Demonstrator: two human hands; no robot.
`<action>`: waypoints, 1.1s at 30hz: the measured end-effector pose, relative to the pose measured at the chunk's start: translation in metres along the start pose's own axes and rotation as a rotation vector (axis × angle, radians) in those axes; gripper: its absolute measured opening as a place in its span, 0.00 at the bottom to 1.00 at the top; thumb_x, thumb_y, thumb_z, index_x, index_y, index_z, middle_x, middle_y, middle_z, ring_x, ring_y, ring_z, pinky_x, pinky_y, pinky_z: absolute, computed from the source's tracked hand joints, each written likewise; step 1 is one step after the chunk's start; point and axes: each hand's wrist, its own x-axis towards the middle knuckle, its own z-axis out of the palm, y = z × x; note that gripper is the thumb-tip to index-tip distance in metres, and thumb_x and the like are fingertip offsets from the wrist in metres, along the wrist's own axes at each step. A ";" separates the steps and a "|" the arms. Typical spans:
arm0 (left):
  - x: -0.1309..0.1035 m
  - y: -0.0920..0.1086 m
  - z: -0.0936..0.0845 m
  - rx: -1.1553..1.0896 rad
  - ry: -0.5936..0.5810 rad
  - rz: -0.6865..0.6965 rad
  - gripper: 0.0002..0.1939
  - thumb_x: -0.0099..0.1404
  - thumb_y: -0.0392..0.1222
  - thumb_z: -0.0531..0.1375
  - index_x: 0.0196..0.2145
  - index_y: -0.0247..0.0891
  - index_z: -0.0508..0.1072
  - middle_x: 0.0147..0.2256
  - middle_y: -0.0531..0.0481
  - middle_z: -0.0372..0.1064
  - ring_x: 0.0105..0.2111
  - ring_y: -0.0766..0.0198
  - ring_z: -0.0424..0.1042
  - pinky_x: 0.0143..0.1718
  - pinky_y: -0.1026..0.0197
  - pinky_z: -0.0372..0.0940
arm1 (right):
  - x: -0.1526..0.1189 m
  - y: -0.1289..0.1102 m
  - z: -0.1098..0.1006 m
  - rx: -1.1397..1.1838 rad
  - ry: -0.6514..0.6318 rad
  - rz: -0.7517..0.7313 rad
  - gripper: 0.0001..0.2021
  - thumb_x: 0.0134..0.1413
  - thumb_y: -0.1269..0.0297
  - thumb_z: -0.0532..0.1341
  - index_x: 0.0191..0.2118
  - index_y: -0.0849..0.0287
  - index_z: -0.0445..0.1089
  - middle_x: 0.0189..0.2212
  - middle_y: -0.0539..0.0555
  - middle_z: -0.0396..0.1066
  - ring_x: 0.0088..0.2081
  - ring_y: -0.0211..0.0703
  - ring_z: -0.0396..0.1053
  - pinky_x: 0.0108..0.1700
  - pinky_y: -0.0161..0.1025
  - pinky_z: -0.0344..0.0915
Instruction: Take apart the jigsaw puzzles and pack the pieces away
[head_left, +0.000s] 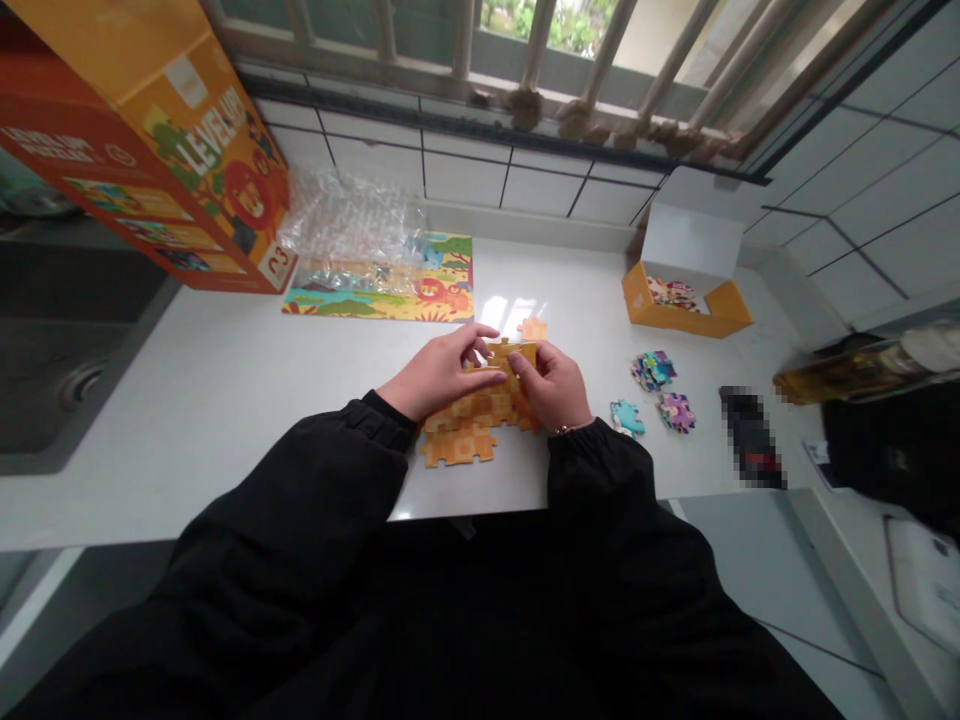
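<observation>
"Jigsaw pieces (459, 447), the orange-backed ones: where are they?"

"On the white surface (225, 400), in front of the person, under and just beside both hands. Some overlap or join, though the hands hide how many."

"And the right hand (559, 388)?"

"Its thumb and index finger are clamped on the edge of an orange piece (527, 353). The left hand (444, 372) has its thumb and fingers apart over the same group; I can't tell whether they touch it."

"Anything beyond them?"

"A pale orange piece (534, 328) lies just past the hands. Farther left, crinkled clear plastic packaging (349, 215) partly covers an illustrated lion sheet (454, 285), beside the tall LEVEL UP! box (225, 150)."

"What's to the right?"

"Two small piles, a multicoloured one (654, 370) and a purple one (677, 411), with turquoise pieces (627, 418) near them. Behind those, a yellow box (679, 318) stands with its white lid raised and more pieces inside."
</observation>
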 end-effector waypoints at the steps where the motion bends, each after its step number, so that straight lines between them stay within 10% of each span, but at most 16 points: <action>1: 0.000 0.001 -0.001 0.086 -0.031 0.015 0.24 0.66 0.53 0.73 0.54 0.41 0.76 0.41 0.50 0.78 0.37 0.59 0.75 0.41 0.58 0.67 | 0.000 0.000 0.000 0.047 0.026 0.012 0.19 0.67 0.41 0.66 0.42 0.54 0.78 0.34 0.51 0.79 0.33 0.44 0.74 0.37 0.41 0.70; 7: -0.001 0.006 -0.003 0.278 -0.146 0.077 0.19 0.74 0.52 0.65 0.29 0.40 0.70 0.26 0.54 0.68 0.28 0.62 0.65 0.32 0.58 0.55 | 0.000 -0.003 0.001 0.255 0.070 0.062 0.22 0.63 0.37 0.68 0.42 0.53 0.75 0.37 0.52 0.80 0.37 0.46 0.77 0.40 0.43 0.75; 21: 0.001 -0.002 0.004 0.328 -0.185 0.222 0.12 0.75 0.45 0.61 0.32 0.42 0.76 0.32 0.48 0.76 0.34 0.58 0.73 0.38 0.57 0.61 | 0.003 0.006 0.002 0.417 -0.103 0.169 0.23 0.63 0.37 0.68 0.47 0.53 0.76 0.39 0.52 0.81 0.37 0.44 0.78 0.43 0.44 0.78; 33: -0.002 0.007 0.002 0.112 -0.024 -0.040 0.09 0.70 0.46 0.64 0.42 0.39 0.81 0.37 0.50 0.80 0.37 0.58 0.76 0.41 0.57 0.64 | 0.002 0.005 0.003 0.249 -0.045 0.033 0.24 0.62 0.37 0.69 0.48 0.53 0.75 0.51 0.57 0.78 0.50 0.49 0.77 0.52 0.46 0.77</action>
